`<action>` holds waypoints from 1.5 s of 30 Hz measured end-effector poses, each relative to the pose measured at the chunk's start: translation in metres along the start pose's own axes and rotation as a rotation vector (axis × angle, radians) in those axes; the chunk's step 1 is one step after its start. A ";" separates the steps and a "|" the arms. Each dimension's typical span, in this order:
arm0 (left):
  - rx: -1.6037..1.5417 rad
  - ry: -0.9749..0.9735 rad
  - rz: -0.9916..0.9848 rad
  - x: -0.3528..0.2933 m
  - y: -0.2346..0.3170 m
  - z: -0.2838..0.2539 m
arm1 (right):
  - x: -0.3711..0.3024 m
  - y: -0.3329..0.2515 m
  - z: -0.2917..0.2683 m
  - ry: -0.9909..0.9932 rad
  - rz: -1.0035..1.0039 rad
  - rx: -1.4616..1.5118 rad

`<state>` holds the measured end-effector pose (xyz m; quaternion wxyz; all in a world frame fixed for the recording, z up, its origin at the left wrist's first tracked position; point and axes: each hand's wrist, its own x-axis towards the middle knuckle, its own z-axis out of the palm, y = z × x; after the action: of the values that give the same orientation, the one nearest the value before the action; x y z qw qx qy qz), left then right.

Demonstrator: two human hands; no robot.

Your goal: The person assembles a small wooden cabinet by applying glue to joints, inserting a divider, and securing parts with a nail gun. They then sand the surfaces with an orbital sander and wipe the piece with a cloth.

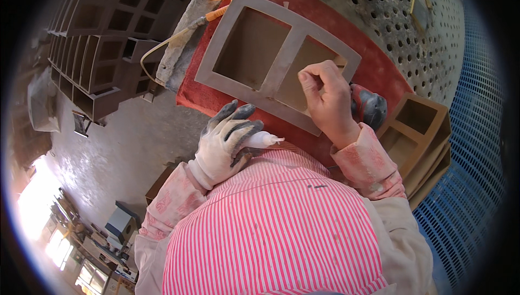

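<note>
A grey-brown box with two square openings (pixel 279 66) lies on a red cloth (pixel 189 81) in front of me. My left hand (pixel 225 141), in a white glove with grey fingertips, is closed round a small white squeeze bottle (pixel 261 139) with a thin nozzle, close to my striped apron. My bare right hand (pixel 327 92) is held over the right-hand opening, its thumb and fingers pressed together. Whatever they may pinch is too small or hidden to tell. Just right of that wrist sits a red and black power tool (pixel 370 105), partly hidden by the hand.
An orange air gun (pixel 216 13) with a pale hose lies at the box's far left corner. Similar brown boxes (pixel 414 127) are stacked at right, beside blue perforated panels (pixel 466 149). More boxes (pixel 103 62) are piled at far left. Beyond the cloth is a surface full of holes (pixel 390 30).
</note>
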<state>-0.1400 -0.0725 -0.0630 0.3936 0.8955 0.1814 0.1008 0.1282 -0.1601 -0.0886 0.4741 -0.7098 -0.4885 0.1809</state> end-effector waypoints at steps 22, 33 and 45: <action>-0.042 0.055 -0.305 0.002 0.010 0.005 | -0.016 0.029 -0.016 0.085 -0.065 0.100; -0.141 -0.089 -0.584 0.023 0.031 0.003 | -0.015 0.029 -0.017 0.094 -0.102 0.103; -0.143 -0.111 -0.629 0.029 0.038 -0.001 | -0.015 0.028 -0.018 0.094 -0.098 0.110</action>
<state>-0.1051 -0.0837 -0.0331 0.4768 0.7699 0.4197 -0.0622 0.1486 -0.1841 -0.1066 0.5432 -0.6656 -0.4890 0.1507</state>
